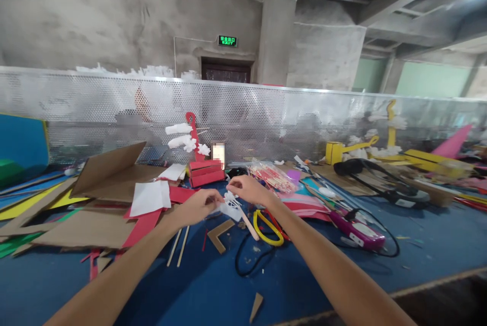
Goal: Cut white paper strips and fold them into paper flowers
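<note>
Both of my hands meet above the blue table [213, 285]. My left hand [201, 204] is closed, pinching a bit of white tissue [230, 210] at its left side. My right hand [249, 189] is closed too, its fingertips pinched on the top of the same white tissue, which is wrapped round the end of a pale wooden stick [249, 225] slanting down to the right. Behind my hands stands a red cardboard stand [203, 171] with a red upright [195, 136] that carries white tissue tufts [178, 129].
Brown cardboard sheets [110, 169], red strips and white paper [150, 196] lie at the left. Yellow-handled scissors [268, 228], a black cable [247, 260], a pink-purple glue gun [355, 232] and a bag of sticks [272, 176] lie to the right. A perforated metal screen [266, 113] bounds the back.
</note>
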Motion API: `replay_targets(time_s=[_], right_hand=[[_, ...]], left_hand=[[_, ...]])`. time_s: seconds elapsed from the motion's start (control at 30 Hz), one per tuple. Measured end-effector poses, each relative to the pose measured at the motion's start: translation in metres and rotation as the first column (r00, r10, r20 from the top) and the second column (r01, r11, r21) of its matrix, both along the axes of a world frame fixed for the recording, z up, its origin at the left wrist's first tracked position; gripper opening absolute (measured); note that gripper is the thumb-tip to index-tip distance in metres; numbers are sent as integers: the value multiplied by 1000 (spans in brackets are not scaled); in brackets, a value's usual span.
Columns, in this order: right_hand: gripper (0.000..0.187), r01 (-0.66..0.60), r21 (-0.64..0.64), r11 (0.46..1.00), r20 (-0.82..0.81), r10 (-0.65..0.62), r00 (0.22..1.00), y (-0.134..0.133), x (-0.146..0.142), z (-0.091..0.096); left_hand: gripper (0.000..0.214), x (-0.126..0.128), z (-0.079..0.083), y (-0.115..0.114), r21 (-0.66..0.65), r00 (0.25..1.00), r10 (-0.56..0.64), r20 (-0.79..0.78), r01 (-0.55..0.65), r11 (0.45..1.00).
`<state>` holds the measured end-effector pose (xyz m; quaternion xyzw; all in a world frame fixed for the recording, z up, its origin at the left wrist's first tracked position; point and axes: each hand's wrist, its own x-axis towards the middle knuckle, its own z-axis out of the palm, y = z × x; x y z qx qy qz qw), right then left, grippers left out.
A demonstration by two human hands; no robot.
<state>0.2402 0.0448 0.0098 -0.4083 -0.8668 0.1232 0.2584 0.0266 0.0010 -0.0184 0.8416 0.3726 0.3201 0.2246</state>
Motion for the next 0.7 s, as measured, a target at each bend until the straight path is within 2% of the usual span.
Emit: replay_targets(time_s=[0.03, 0.1, 0.17, 0.23, 0.33, 0.43, 0.53, 0.7], right_hand=[[34, -80, -81, 993, -61, 75, 995, -4, -1, 3], [41, -210, -245, 947, -144, 178, 973, -10, -4, 6], [47, -280, -313, 908, -156, 242, 958, -15, -8, 7], [50, -304, -291, 907, -163, 266, 950, -16, -12, 4], [33, -286, -245, 927, -204, 239, 949, -13, -16, -2], [22, -212, -213, 954, -224, 164, 961, -11, -16, -3], [20, -158, -153, 976, -260, 114, 959, -13, -14, 1], [18, -202, -152, 968, -365, 135, 921, -14, -13, 2]], left_hand=[[22, -1, 0, 2, -16, 999, 28, 43, -27, 999], [21, -3, 1, 6, -54, 990, 82, 116, -76, 996], [21, -4, 1, 9, -75, 977, 131, 167, -120, 990], [22, -5, 1, 11, -79, 967, 158, 198, -145, 986], [20, -5, 0, 12, -101, 961, 164, 223, -145, 984], [18, -5, -1, 13, -140, 959, 157, 236, -127, 982], [23, -6, -2, 13, -183, 963, 128, 236, -86, 979], [29, -5, -2, 11, -204, 975, 92, 204, -50, 978]])
